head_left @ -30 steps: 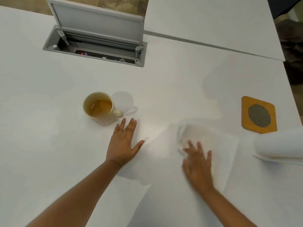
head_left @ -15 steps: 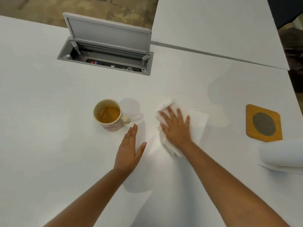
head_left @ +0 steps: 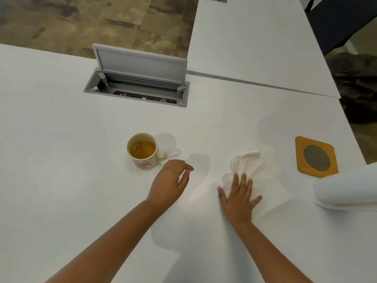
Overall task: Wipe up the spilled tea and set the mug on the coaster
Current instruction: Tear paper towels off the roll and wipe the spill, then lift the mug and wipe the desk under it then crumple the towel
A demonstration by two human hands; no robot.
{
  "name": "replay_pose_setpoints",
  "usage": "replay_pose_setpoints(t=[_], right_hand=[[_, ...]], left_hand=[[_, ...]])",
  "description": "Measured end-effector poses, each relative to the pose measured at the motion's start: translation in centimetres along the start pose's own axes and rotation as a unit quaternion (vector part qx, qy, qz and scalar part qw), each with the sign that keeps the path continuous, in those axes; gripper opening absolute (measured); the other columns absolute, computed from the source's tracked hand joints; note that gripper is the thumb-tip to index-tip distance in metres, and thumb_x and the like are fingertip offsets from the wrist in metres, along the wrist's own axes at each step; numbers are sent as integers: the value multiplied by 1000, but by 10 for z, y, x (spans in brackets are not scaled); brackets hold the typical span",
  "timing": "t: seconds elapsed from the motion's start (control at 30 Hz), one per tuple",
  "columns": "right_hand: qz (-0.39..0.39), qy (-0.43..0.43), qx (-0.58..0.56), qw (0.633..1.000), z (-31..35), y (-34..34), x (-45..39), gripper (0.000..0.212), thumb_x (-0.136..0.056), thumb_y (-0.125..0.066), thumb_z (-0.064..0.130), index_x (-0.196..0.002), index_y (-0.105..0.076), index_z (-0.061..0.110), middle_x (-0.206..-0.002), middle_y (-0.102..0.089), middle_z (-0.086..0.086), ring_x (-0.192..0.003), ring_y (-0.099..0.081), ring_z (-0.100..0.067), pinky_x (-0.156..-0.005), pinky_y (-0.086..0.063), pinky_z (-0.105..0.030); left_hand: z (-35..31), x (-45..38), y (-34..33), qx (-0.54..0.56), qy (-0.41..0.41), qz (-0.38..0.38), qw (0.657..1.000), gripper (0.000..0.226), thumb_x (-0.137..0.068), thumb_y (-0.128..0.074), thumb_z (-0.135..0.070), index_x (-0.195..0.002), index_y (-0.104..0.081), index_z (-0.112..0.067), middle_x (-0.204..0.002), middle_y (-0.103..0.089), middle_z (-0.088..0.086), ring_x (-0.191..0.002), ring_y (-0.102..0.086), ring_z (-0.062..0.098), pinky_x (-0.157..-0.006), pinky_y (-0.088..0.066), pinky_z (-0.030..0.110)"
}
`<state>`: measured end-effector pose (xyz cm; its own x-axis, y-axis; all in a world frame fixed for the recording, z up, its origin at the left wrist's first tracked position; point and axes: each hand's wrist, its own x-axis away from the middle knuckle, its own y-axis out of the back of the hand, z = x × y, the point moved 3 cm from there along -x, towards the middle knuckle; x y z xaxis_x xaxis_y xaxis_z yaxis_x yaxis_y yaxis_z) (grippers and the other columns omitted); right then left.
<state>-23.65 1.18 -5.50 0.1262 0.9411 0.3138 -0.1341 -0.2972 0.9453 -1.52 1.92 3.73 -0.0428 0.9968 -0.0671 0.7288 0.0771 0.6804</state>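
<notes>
Straight, spread fingers [head_left: 242, 181] of the right hand [head_left: 238, 198] press a crumpled paper towel [head_left: 247, 163] flat on the white table [head_left: 61, 180]. The left hand [head_left: 170, 180], loosely curled and holding nothing, hangs just beside the tea mug [head_left: 143, 151]. The bamboo coaster [head_left: 316, 157] lies well apart, near a paper towel roll [head_left: 346, 190].
</notes>
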Motion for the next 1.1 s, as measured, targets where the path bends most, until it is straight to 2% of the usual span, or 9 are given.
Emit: replay_pose_setpoints(t=[0.13, 0.3, 0.47, 0.53, 0.6, 0.77, 0.9, 1.03, 1.1], right_hand=[[-32, -8, -33, 999, 12, -5, 18, 63, -92, -27, 56, -145, -29, 22, -155, -24, -9, -143, -22, -28, -108, -17, -65], [-83, -35, -170, 981, -10, 30, -4, 50, -93, -38, 48, -136, -41, 22, -131, -55, -6, -119, -48, -32, -93, -38, -47], [13, -55, -140, 989, -35, 52, -29, 70, -80, -61, 54, -136, -39, 19, -134, -43, -11, -125, -41, -35, -97, -41, -46], [33, -18, -122, 992, -28, 48, -28, 51, -82, -63, 45, -123, -51, 16, -123, -49, -10, -116, -49, -33, -88, -44, -39], [37, 30, -162, 986, -13, 43, -17, 16, -87, -60, 28, -92, -56, 14, -101, -58, -9, -99, -58, -32, -73, -41, -33], [120, 110, -190, 968, 42, 12, 19, 12, -85, -59, 19, -76, -56, 12, -82, -64, -9, -83, -60, -27, -63, -38, -31], [262, 67, -448, 852, 63, 20, 29, 25, -90, -60, 25, -110, -62, 11, -101, -67, -5, -88, -63, -17, -68, -48, -22], [280, 40, -690, 666, 60, 47, 26, 38, -90, -58, 28, -126, -52, 17, -114, -67, -6, -104, -64, -25, -83, -55, -37], [286, 39, -741, 606, 57, 62, 26, 48, -81, -67, 35, -124, -56, 15, -111, -68, -9, -103, -65, -26, -83, -54, -40]], left_hand=[[1, 12, 10, 12, 30, 1, 999, 20, -92, -48, -23, -101, -66, -22, -105, -64, -6, -96, -50, 4, -83, -36, 16], [6, 25, 25, -8, 11, 16, 1000, 17, -91, -50, -23, -98, -66, -23, -103, -65, -6, -91, -49, 2, -79, -36, 13], [0, 5, 62, -148, -153, 19, 977, 11, -84, -61, -11, -91, -69, -11, -97, -70, 5, -97, -63, 23, -83, -47, 30], [2, -8, 78, -192, -190, 2, 963, 11, -81, -65, -7, -91, -70, -8, -102, -70, 8, -100, -63, 28, -90, -46, 36], [7, -22, 92, -211, -155, -17, 965, 19, -83, -62, -10, -101, -68, -9, -116, -65, 9, -111, -57, 29, -96, -42, 37], [26, -46, 104, -195, 22, 32, 980, 52, -84, -61, -33, -132, -47, -21, -150, -32, 2, -136, -27, 28, -108, -29, 46], [29, -56, 105, -200, 57, 102, 973, 65, -81, -62, -42, -139, -37, -23, -155, -19, 2, -141, -17, 29, -113, -22, 47], [19, -58, 111, -138, 72, 51, 987, 55, -83, -62, -37, -133, -45, -22, -153, -26, 1, -139, -22, 28, -110, -30, 50], [9, -54, 112, -113, 45, 8, 993, 48, -86, -59, -34, -130, -48, -19, -150, -32, 2, -137, -28, 27, -110, -30, 46]])
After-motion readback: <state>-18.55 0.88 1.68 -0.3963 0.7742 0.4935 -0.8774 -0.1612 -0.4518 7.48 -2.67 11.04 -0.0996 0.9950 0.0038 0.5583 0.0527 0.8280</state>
